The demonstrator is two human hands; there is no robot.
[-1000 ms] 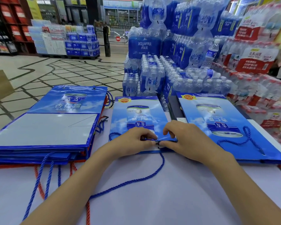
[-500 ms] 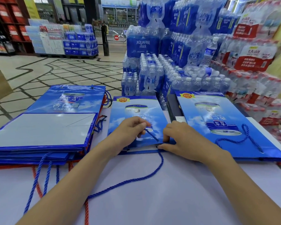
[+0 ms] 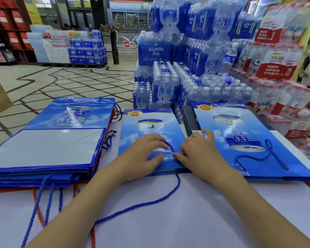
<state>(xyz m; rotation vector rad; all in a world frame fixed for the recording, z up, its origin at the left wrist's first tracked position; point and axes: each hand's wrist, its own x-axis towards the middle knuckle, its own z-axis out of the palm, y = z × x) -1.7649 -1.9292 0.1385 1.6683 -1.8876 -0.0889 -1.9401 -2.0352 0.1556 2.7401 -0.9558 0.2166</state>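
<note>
A flat blue paper gift bag [image 3: 149, 122] lies on the white table [image 3: 168, 221] in front of me. A blue cord [image 3: 150, 203] runs from the bag's near edge across the table toward me, and a short loop of it arches over the bag between my hands. My left hand [image 3: 143, 154] lies on the bag with its fingers curled round that loop. My right hand [image 3: 200, 151] sits just to the right, its thumb and forefinger pinching the cord where it meets the bag, near the edge.
A stack of flat blue bags [image 3: 48, 149] with blue and red cord handles lies at the left. Another flat bag [image 3: 243, 140] with its cord fitted lies at the right. Shrink-wrapped packs of water bottles [image 3: 186, 77] rise behind the table. Tiled shop floor [image 3: 61, 83] stretches beyond.
My left hand has drawn the cord up and away from the bag's near edge, forming a loop over the bag. My right hand has stayed by the hole.
</note>
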